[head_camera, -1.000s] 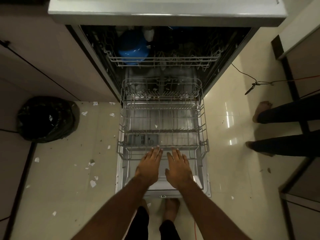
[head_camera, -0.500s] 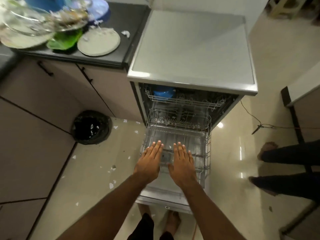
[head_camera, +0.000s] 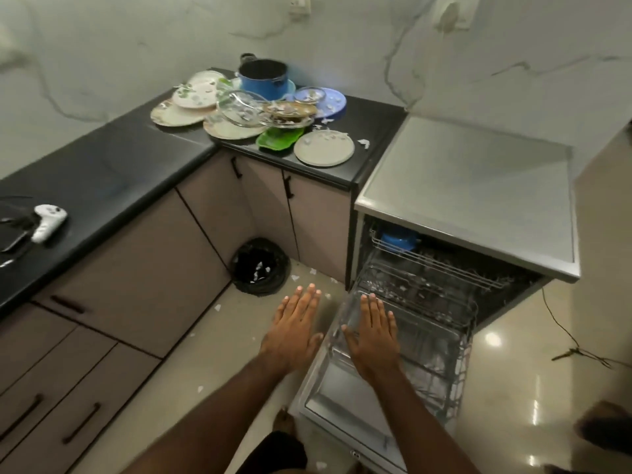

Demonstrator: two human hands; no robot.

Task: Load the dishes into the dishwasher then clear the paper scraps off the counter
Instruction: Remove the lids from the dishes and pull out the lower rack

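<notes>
The dishes (head_camera: pixel 246 111) sit piled among paper scraps (head_camera: pixel 363 143) on the counter (head_camera: pixel 102 159), beside the open dishwasher (head_camera: pixel 468 193). The right hand (head_camera: pixel 372 336) is spread flat over its pulled-out lower rack (head_camera: pixel 455 340), the left hand (head_camera: pixel 294 333) over the floor (head_camera: pixel 205 364), both palm-down, fingers straight, holding nothing

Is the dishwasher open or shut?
Open: the dishwasher door lies folded down, with the lower rack pulled out over it.

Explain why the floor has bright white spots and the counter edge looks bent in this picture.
Head view: the glossy floor shows glare spots, probably reflected lamps. In the same head view, the wide-angle lens bows the black counter and the dishwasher top. Also in the head view, the dish pile looks slightly soft and the lower rack dim.
</notes>
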